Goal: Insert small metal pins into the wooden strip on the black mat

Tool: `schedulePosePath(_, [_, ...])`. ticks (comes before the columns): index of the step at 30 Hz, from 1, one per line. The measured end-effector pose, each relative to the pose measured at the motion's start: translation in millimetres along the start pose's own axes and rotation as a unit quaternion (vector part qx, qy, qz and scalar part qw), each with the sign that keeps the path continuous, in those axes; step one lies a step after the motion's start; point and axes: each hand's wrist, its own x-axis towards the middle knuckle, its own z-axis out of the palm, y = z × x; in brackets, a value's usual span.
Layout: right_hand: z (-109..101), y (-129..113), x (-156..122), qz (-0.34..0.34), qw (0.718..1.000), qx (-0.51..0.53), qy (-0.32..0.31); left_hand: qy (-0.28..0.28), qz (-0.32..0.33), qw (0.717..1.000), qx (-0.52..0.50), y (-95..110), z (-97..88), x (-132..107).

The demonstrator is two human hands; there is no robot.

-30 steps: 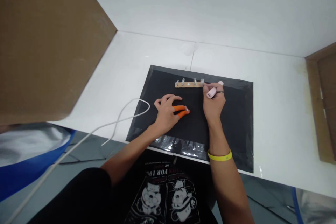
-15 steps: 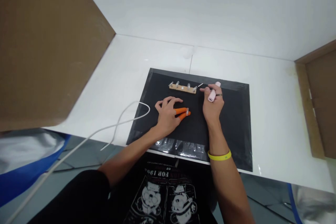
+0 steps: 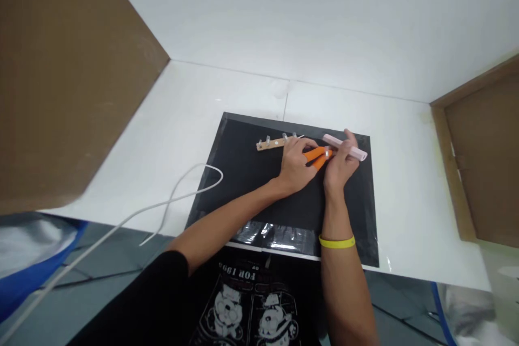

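Orange covers (image 3: 315,153) sheath what look like the index finger and thumb of my left hand (image 3: 295,166). Between their tips they pinch a small clear piece (image 3: 327,153). Close beside it is my right hand (image 3: 339,166), holding a pale pink stick-shaped device (image 3: 357,153) slantwise across its fingers; one finger points up past it. Whether the right fingertips touch the clear piece, I cannot tell. Left of the hands lies a narrow wooden strip (image 3: 265,145) with several upright clear pieces (image 3: 268,140). My left hand hides its right end.
Under the hands is a black mat (image 3: 239,173) with taped edges, on a white table (image 3: 150,140). A white cable (image 3: 178,197) loops in from the left. Brown boards (image 3: 81,92) stand at both sides, and a white wall (image 3: 275,16) rises behind.
My left hand has moved right and up with the clear piece, reaching the right hand. The pink device has turned from steep to nearly flat. The view has shifted slightly.
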Motion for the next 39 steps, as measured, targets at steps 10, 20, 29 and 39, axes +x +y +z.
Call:
schedulePosePath(10, [-10.4,12.1,49.9,0.062,0.994,0.06,-0.067,0.004,-0.074,0.992,-0.104,-7.5,22.2,3.6])
schedulePosePath(20, [-15.1,6.2,48.4,0.067,0.983,0.076,-0.154,-0.04,-0.129,0.982,-0.13,-3.6,23.5,6.6])
schedulePosePath(29, [-23.7,6.1,56.7,0.087,0.972,0.135,-0.171,-0.001,-0.141,0.98,-0.141,-1.1,21.9,8.2])
schedulePosePath(39, [-25.1,-1.7,55.0,0.118,0.954,0.178,-0.212,0.004,-0.104,0.981,-0.163,2.6,18.1,10.8])
